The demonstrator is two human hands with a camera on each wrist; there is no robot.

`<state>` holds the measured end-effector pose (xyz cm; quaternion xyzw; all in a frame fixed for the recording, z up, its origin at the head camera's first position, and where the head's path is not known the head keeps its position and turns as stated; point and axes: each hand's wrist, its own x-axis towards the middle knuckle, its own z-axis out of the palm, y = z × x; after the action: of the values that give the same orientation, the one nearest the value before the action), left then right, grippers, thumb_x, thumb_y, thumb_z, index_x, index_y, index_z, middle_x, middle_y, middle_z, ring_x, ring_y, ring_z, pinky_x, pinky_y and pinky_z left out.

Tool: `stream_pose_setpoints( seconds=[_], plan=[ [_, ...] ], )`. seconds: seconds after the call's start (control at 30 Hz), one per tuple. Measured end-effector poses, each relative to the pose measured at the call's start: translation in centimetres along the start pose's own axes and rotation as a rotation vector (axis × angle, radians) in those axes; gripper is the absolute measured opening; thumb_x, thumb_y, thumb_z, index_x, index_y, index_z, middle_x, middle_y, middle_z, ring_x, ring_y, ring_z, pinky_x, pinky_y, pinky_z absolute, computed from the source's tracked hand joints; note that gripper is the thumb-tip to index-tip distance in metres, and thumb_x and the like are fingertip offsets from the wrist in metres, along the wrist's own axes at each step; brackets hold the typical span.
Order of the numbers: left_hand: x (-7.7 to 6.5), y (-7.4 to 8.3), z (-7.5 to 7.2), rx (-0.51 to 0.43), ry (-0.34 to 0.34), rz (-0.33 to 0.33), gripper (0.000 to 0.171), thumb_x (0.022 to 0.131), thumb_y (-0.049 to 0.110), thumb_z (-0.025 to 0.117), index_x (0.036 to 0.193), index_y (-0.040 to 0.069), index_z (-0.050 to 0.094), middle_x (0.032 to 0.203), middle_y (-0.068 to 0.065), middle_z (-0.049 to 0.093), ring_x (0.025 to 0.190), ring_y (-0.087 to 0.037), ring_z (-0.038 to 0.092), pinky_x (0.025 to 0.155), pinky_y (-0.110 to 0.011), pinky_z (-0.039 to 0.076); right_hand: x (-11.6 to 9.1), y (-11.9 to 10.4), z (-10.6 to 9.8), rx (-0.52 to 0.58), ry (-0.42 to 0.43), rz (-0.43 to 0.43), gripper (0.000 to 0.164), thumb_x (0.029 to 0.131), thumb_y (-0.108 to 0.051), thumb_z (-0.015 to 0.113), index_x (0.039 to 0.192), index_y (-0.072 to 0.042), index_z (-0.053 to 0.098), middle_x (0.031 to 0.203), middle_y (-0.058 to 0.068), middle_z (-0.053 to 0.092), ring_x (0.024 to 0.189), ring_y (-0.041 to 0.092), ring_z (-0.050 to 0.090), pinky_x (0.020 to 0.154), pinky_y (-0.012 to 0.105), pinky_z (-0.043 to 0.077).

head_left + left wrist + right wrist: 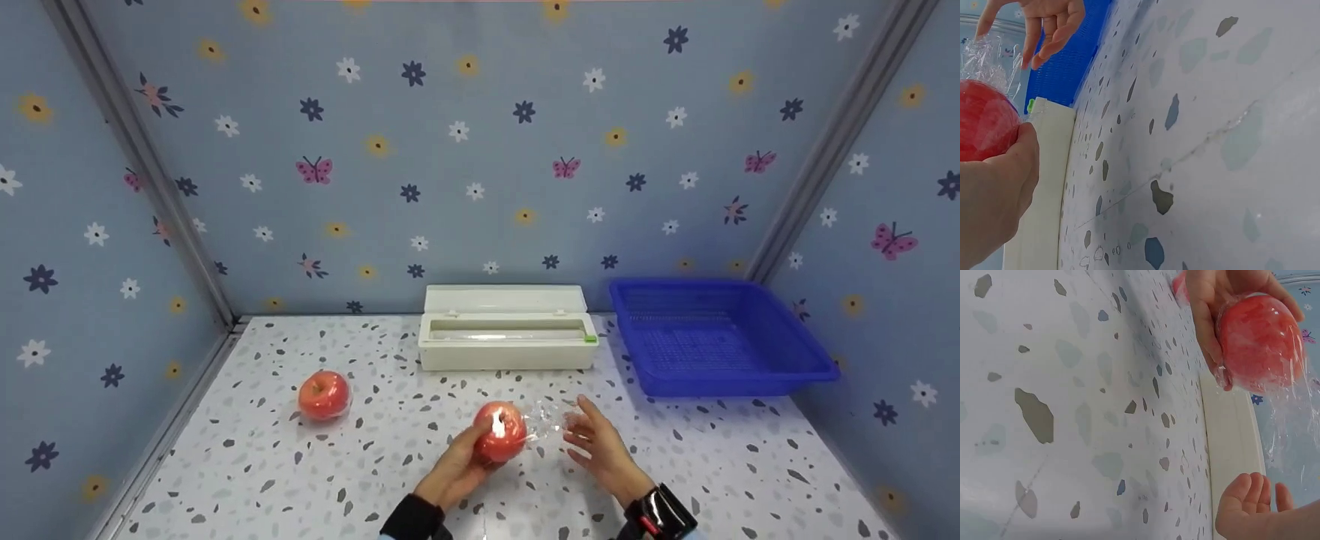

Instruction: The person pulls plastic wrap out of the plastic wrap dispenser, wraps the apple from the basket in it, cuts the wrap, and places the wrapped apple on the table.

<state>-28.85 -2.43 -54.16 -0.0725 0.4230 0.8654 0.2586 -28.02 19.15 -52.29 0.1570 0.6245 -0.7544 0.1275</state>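
Note:
A red apple (501, 433) with clear plastic film around it is gripped in my left hand (463, 461), thumb on its near side. Loose crumpled cling film (546, 421) trails from the apple toward the right. My right hand (600, 450) is beside that loose film with its fingers spread and relaxed; in the right wrist view a gap shows between the hand (1252, 506) and the film. In the left wrist view the apple (985, 121) sits in the curled left fingers. A second apple (324, 395), with a shiny film on it, lies on the table to the left.
Behind the hands stands a white cling film dispenser box (508, 354), its lid raised and a film roll inside. A blue plastic basket (720, 382) is at the back right. Flower-patterned walls (480, 150) enclose the speckled table (247, 465).

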Motion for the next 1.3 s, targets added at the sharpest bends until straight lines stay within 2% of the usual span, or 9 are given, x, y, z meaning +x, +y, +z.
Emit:
stream_pose_setpoints(
  seconds=[0.17,0.27,0.4,0.53,0.7,0.9,1.07,1.17,1.3],
  plan=[
    [0.0,-0.1,0.1,-0.007,-0.029,-0.011,0.082,0.081,0.036,0.064,0.141,0.005,0.019,0.14,-0.023,0.028,0.117,-0.03,0.047,0.1,-0.037,0.04,0.5,-0.5,0.4,-0.09,0.065,-0.04,0.052,0.082,-0.041,0.061,0.111,0.002,0.056,0.103,0.009,0.058,0.095,0.022,0.055,0.097,0.045,0.039],
    [0.1,-0.2,0.1,-0.014,-0.033,-0.017,0.081,0.08,0.035,0.065,0.141,0.005,0.02,0.14,-0.022,0.031,0.114,-0.028,0.049,0.099,-0.036,0.041,0.7,-0.5,0.6,-0.18,0.092,-0.065,0.035,0.082,-0.028,0.064,0.097,0.003,0.061,0.093,0.007,0.061,0.089,0.021,0.058,0.095,0.045,0.042],
    [-0.1,-0.1,-0.2,-0.031,-0.024,-0.035,0.083,0.08,0.034,0.066,0.141,0.005,0.018,0.139,-0.023,0.031,0.113,-0.028,0.05,0.098,-0.036,0.042,0.8,-0.5,0.4,-0.227,0.125,-0.104,0.025,0.086,-0.02,0.059,0.091,0.005,0.06,0.087,0.008,0.061,0.084,0.019,0.059,0.09,0.041,0.047],
    [-0.3,-0.1,-0.4,-0.045,-0.023,-0.05,0.083,0.08,0.036,0.064,0.142,0.007,0.016,0.137,-0.023,0.032,0.111,-0.028,0.052,0.097,-0.035,0.043,1.0,-0.5,0.1,-0.148,0.169,-0.104,0.019,0.089,-0.018,0.054,0.084,0.001,0.057,0.076,0.003,0.058,0.076,0.016,0.059,0.084,0.036,0.05],
    [-0.3,0.0,-0.3,-0.049,-0.019,-0.031,0.081,0.081,0.043,0.061,0.142,0.009,0.019,0.137,-0.022,0.032,0.111,-0.027,0.051,0.097,-0.036,0.044,1.1,-0.1,-0.2,-0.005,0.187,-0.062,0.02,0.092,-0.02,0.051,0.085,-0.002,0.056,0.075,0.001,0.058,0.075,0.013,0.057,0.084,0.032,0.049],
    [-0.3,0.2,-0.1,-0.018,-0.007,0.001,0.079,0.082,0.045,0.059,0.141,0.009,0.021,0.138,-0.021,0.032,0.112,-0.027,0.051,0.096,-0.036,0.044,0.8,0.6,-0.7,0.061,0.156,-0.023,0.027,0.093,-0.019,0.05,0.104,0.005,0.053,0.077,0.002,0.06,0.077,0.014,0.059,0.084,0.031,0.049],
    [-0.4,0.2,-0.4,-0.026,0.023,-0.015,0.083,0.081,0.043,0.062,0.142,0.009,0.018,0.136,-0.023,0.032,0.106,-0.027,0.054,0.094,-0.036,0.046,0.8,0.5,-0.6,-0.079,0.154,-0.135,0.048,0.091,-0.033,0.051,0.12,0.006,0.046,0.098,0.011,0.06,0.09,0.02,0.059,0.084,0.037,0.051],
    [-0.5,0.1,-0.6,-0.035,0.044,-0.023,0.083,0.08,0.043,0.063,0.141,0.009,0.02,0.135,-0.023,0.034,0.104,-0.027,0.056,0.093,-0.035,0.047,0.8,0.2,-0.2,-0.232,0.164,-0.225,0.048,0.085,-0.038,0.06,0.109,0.004,0.057,0.103,0.013,0.061,0.093,0.022,0.058,0.083,0.037,0.051],
    [-0.5,0.0,-0.7,-0.008,0.029,-0.019,0.08,0.081,0.044,0.061,0.14,0.007,0.023,0.134,-0.022,0.037,0.106,-0.026,0.055,0.094,-0.034,0.046,0.9,-0.3,0.2,-0.344,0.209,-0.297,0.027,0.084,-0.026,0.064,0.085,0.001,0.064,0.087,0.009,0.064,0.081,0.016,0.06,0.078,0.034,0.052]
  ],
)
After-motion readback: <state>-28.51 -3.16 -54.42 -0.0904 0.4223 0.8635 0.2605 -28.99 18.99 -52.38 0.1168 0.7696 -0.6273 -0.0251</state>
